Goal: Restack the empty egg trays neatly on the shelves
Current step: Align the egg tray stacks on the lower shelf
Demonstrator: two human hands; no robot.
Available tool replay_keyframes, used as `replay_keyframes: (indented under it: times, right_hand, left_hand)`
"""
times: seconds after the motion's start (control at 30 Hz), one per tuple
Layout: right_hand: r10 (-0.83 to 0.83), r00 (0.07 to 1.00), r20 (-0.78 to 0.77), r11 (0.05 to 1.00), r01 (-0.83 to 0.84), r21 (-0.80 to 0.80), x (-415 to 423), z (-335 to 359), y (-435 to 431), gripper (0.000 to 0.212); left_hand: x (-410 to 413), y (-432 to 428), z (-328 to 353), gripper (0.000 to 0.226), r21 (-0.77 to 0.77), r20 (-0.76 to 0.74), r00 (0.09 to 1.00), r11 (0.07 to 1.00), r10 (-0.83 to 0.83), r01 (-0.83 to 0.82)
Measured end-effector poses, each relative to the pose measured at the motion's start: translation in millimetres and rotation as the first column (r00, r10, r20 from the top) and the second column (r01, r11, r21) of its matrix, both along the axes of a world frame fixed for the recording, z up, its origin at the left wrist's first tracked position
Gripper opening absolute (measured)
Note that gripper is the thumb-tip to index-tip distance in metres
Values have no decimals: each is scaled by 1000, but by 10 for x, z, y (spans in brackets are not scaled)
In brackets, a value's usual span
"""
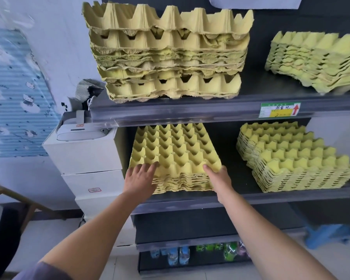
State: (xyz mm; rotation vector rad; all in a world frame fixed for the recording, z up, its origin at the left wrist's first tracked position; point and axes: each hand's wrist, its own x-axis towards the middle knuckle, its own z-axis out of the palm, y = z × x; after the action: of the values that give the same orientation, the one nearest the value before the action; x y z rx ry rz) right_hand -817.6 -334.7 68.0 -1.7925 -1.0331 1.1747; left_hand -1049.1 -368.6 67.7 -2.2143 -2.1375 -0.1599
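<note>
The stack of yellow pulp egg trays [174, 156] sits at the left end of the middle shelf [230, 178], cups up, its front edge near the shelf's lip. The left hand [140, 175] lies flat on the stack's front-left corner, fingers straight and spread apart, holding nothing. The right hand [219, 177] is at the front-right corner: its thumb rests on top of the uppermost tray, while the other fingers are hidden behind the back of the hand, so I cannot tell whether they grip the stack's side.

Further right on the same shelf, well apart, is a second stack of trays [295, 160], turned at an angle to the shelf edge. On the upper shelf [259, 85] stands a tall, uneven stack [170, 53] with gaps between its layers, and a lower, skewed stack [315, 61] to its right.

A green and yellow price label [279, 110] is fixed on the upper shelf's front rail, with a red arrow pointing up, handwritten characters too blurred to read, and a "2".

Left of the shelving are white boxes [85, 158] with small red-outlined stickers, and a white device [79, 133] on top. A blue cartoon-cat sheet [12, 93] hangs on the wall. The bottom shelf holds small packaged items [190, 253]; a blue stool [331, 233] stands at the right.
</note>
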Motion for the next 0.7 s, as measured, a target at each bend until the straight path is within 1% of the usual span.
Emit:
replay_keyframes:
  times: [0.07,0.1,0.17,0.23,0.27,0.37,0.4,0.43,0.47,0.5,0.57,0.63,0.7]
  right_hand:
    - [-50,999,-10,998,50,-35,-39,-17,-24,84]
    - [-79,996,-38,995,76,-59,-53,-23,-47,88]
    - [-152,972,-178,984,131,-123,-78,-65,-78,98]
    - [-203,911,-360,973,147,-177,-131,-95,-85,105]
    - [-220,880,-420,970,151,-192,-169,-99,-75,106]
    - [-305,827,-472,949,222,-224,-274,-68,-10,111]
    - [-336,809,-482,939,247,-240,-306,-67,22,113]
    - [-368,793,-485,926,268,-265,-352,-49,39,115]
    - [-401,775,-488,912,287,-294,-385,-35,54,117]
    - [-418,765,-490,903,294,-313,-408,-11,67,118]
    - [-459,733,-501,883,313,-351,-460,40,105,118]
    - [-467,725,-505,880,324,-348,-484,108,117,113]
    - [-479,723,-498,875,347,-337,-505,104,127,110]
  left_hand:
    - [-9,-32,-49,75,23,-39,999,1000,-11,11]
    - [-10,-50,-93,76,51,-19,1000,999,4,-3]
    - [-4,-100,-169,75,75,122,989,992,88,-98]
    - [-11,-117,-219,72,66,292,938,975,185,-213]
    - [-23,-110,-232,69,73,350,913,966,209,-249]
    - [-58,-37,-224,62,100,460,860,950,218,-295]
    - [-67,-12,-203,60,94,522,821,942,229,-323]
    - [-80,10,-185,58,73,599,760,927,254,-367]
    - [-97,22,-168,58,26,675,678,909,291,-415]
    - [-123,48,-173,58,-32,749,581,893,319,-449]
    - [-190,103,-228,61,-172,860,353,862,367,-477]
    - [-245,132,-286,67,-327,898,136,840,419,-432]
    - [-273,128,-357,71,-446,888,-49,831,457,-333]
